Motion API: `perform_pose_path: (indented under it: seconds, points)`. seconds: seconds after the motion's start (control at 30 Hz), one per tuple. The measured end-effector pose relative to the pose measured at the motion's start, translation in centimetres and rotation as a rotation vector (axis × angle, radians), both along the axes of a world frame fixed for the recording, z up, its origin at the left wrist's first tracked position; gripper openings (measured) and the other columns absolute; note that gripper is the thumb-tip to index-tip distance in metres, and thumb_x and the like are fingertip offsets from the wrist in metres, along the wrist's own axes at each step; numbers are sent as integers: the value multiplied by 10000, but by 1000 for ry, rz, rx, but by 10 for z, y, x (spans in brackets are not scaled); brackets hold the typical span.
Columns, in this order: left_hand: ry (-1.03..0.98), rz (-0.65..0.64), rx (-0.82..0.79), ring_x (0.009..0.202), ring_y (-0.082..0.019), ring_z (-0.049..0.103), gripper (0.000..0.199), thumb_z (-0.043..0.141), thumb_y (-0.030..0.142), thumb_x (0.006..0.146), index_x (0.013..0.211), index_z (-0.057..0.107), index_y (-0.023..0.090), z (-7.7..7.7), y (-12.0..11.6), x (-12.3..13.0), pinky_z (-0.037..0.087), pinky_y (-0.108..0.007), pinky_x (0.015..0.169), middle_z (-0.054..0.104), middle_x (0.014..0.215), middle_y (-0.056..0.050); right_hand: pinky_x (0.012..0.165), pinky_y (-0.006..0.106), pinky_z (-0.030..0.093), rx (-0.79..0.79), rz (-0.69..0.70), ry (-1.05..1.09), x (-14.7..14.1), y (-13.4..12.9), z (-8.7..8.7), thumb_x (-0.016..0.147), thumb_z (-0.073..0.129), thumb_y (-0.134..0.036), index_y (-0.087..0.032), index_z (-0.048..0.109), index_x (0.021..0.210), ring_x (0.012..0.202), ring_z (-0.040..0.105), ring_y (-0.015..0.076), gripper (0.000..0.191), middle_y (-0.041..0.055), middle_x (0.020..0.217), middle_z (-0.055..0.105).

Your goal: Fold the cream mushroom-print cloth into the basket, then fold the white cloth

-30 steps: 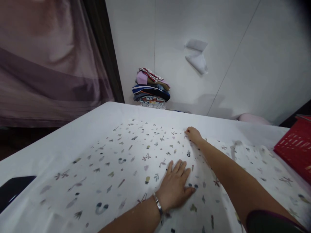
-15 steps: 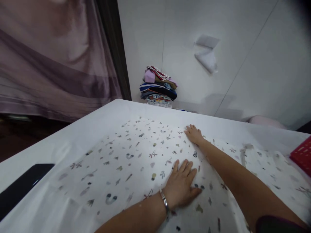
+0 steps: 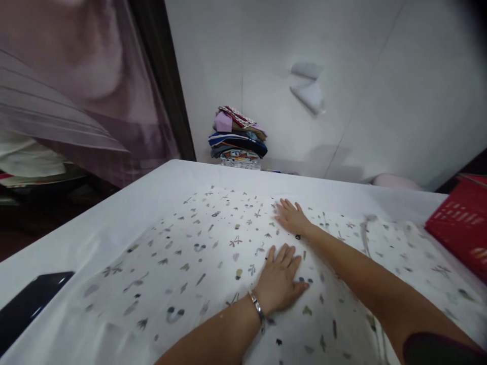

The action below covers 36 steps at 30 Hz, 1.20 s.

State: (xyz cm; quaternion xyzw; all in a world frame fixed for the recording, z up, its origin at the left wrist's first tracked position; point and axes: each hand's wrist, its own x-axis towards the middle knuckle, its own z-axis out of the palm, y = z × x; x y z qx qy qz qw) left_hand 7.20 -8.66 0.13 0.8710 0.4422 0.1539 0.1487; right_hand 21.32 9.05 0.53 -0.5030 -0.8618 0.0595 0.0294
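A white cloth [image 3: 213,263] printed with small motifs lies spread over the white table [image 3: 152,187]. My left hand [image 3: 279,281], with a silver bracelet at the wrist, rests palm down on the cloth, fingers apart. Farther back and to the right, my right hand [image 3: 292,218] also lies on the cloth with its fingers spread. Neither hand grips anything. Folds run through the cloth to the right of my right forearm.
A dark phone-like object [image 3: 30,304] lies at the table's left edge. Folded clothes [image 3: 239,134] are stacked beyond the far edge. A red item [image 3: 462,223] sits at the right. A purplish curtain [image 3: 95,76] hangs at the left.
The view has turned slightly to the right, showing more of the red item. My right hand has shifted slightly nearer to my left hand on the cloth.
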Motion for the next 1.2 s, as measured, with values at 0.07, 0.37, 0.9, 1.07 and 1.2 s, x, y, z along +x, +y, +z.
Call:
perform_pose_path:
  seconds: [0.07, 0.37, 0.9, 1.07, 1.2]
  points:
    - [16, -6, 11, 1384, -260, 149, 649, 277, 603, 873, 1402, 314, 229, -2, 1, 0, 95, -520, 1121, 260, 1492, -72, 1100, 493, 46, -70, -4, 15, 4, -12, 0, 918, 211, -563, -206, 257, 1439, 1396, 58, 238, 633, 83, 1521, 108]
    - [90, -12, 88, 1364, -276, 219, 620, 314, 561, 882, 1373, 377, 187, -4, 7, 4, 124, -538, 1101, 345, 1449, -110, 1109, 480, 37, -52, -17, 138, 29, -110, 28, 912, 339, -504, -213, 318, 1417, 1389, 113, 232, 583, 75, 1497, 221]
    - [162, -9, 82, 1375, -257, 199, 659, 250, 601, 873, 1402, 341, 218, 0, 13, 6, 121, -492, 1110, 291, 1474, -67, 1096, 495, 143, 12, -613, 156, 202, -321, 9, 924, 290, -492, -224, 324, 1416, 1385, 135, 227, 561, 92, 1495, 207]
    - [189, 26, -111, 1387, -237, 154, 722, 174, 642, 860, 1432, 270, 212, 19, 14, 8, 141, -455, 1115, 192, 1504, -56, 1096, 496, 158, 26, -581, 157, 210, -348, 11, 905, 340, -522, -228, 342, 1409, 1377, 170, 244, 584, 93, 1481, 249]
    - [187, 83, -243, 1383, -232, 170, 766, 120, 655, 852, 1443, 243, 183, 38, 18, 7, 229, -402, 1098, 151, 1513, -58, 1103, 483, 156, 10, -475, 171, 212, -366, 3, 879, 389, -554, -239, 403, 1377, 1364, 218, 244, 589, 90, 1464, 294]
